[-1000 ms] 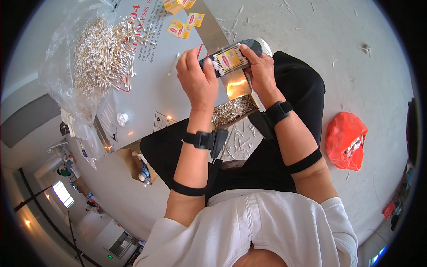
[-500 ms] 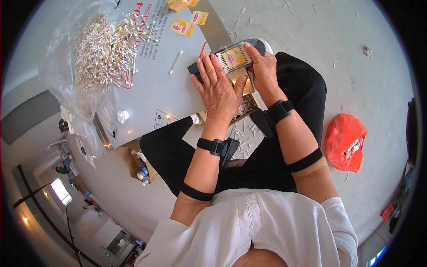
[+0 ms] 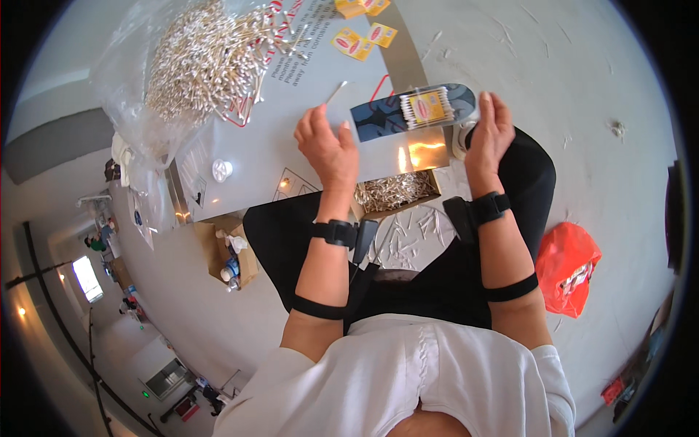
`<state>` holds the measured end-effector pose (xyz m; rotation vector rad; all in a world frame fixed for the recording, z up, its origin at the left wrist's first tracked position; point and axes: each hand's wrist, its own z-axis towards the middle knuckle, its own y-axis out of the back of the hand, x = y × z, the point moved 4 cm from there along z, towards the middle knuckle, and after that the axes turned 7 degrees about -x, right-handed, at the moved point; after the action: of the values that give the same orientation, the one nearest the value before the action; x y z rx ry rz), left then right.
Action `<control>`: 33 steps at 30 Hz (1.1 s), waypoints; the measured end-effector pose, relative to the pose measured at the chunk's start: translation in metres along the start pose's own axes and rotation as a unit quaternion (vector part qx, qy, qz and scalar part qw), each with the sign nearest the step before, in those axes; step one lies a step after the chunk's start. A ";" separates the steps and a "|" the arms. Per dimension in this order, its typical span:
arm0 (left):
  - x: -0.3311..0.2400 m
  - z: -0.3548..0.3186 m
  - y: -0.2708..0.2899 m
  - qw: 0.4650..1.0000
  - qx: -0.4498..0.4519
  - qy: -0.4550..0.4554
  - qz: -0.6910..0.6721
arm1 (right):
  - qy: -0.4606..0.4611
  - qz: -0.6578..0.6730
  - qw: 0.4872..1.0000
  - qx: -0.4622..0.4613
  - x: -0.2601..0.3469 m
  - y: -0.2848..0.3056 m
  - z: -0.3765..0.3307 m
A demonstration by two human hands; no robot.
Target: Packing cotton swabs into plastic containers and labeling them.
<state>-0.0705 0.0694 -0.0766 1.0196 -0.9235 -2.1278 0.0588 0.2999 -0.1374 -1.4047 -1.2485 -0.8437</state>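
A dark, patterned board with a rounded right end (image 3: 378, 121) lies across the table's right edge. On it sits a flat bundle of cotton swabs (image 3: 428, 108) with a yellow card in its middle; whether clear plastic encloses it I cannot tell. My left hand (image 3: 329, 153) is off the board's left end, fingers bent and thumb apart, with nothing seen in it. Just beyond its fingertips lies a single cotton swab (image 3: 337, 92). My right hand (image 3: 490, 138) stands beside the rounded end, fingers stretched out; whether it touches the board I cannot tell.
A big heap of swabs (image 3: 207, 62) in clear plastic covers the table's far left. Yellow cards (image 3: 352, 44) lie at the back, a small white round container (image 3: 222, 171) at the left. Below are a box of swabs (image 3: 397, 191) and a red bag (image 3: 568, 269).
Both hands have come away from the bundle and board: the left moved left, the right moved right off the rounded end. The whole view has shifted, too.
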 end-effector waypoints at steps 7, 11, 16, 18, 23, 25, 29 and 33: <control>0.025 0.033 0.000 1.000 -0.007 0.007 0.009 | 0.297 -0.194 0.879 0.320 0.065 -0.054 -0.076; 0.010 0.018 0.005 1.000 0.007 -0.009 -0.006 | 0.285 -0.228 0.828 0.425 0.038 -0.085 -0.123; 0.023 0.001 0.025 0.997 0.043 -0.025 -0.053 | 0.450 -0.326 0.712 0.429 0.012 -0.112 -0.145; 0.043 0.013 0.031 0.995 -0.002 -0.016 -0.098 | 0.468 -0.317 0.712 0.417 0.008 -0.113 -0.147; 0.123 0.074 0.034 0.990 -0.126 0.054 0.028 | 0.444 -0.295 0.728 0.430 0.012 -0.115 -0.151; 0.130 0.102 0.028 0.990 -0.101 0.080 0.059 | 0.443 -0.304 0.725 0.431 0.012 -0.116 -0.149; 0.139 0.123 0.017 0.984 -0.020 0.092 0.149 | 0.429 -0.296 0.715 0.467 0.017 -0.119 -0.154; 0.108 0.088 0.016 0.992 -0.021 0.053 0.110 | 0.430 -0.301 0.695 0.492 0.015 -0.117 -0.151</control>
<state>-0.1962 0.0084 -0.0674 0.9538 -0.8930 -1.8851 -0.0325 0.1493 -0.0620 0.3359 -1.0610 -0.8592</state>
